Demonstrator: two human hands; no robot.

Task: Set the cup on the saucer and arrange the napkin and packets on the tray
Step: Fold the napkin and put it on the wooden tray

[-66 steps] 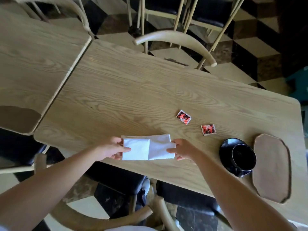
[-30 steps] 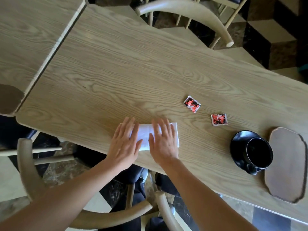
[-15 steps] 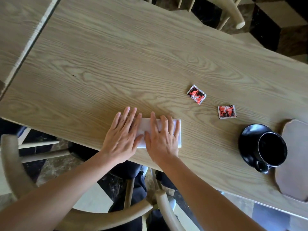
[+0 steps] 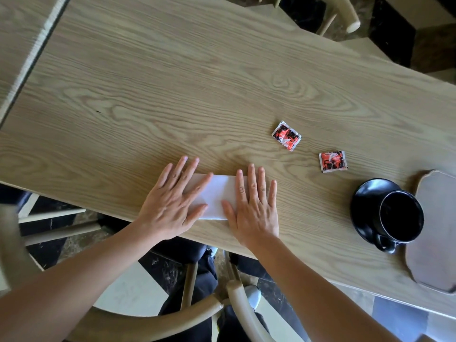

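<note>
Pressing napkin (image 4: 217, 197) flat on table (image 4: 172, 95): left hand (image 4: 170, 203), right hand (image 4: 254, 206), fingers spread. Packets (image 4: 286, 135) at 2 o'clock; cup (image 4: 401, 215) on saucer (image 4: 362, 206) beside tray (image 4: 434, 230) at 3 o'clock.

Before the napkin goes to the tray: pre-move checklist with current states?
1. Napkin folded, lying flat: ok; left hand and right hand press it with straight fingers.
2. Napkin gripped for lifting: not ok; neither hand pinches it.
3. Black cup on black saucer: ok, sitting off-centre.
4. Packets on brown tray: not ok; farther red packet and nearer red packet lie on the wooden table.
5. Whole tray surface free: cannot tell; its right side is out of frame.
</note>
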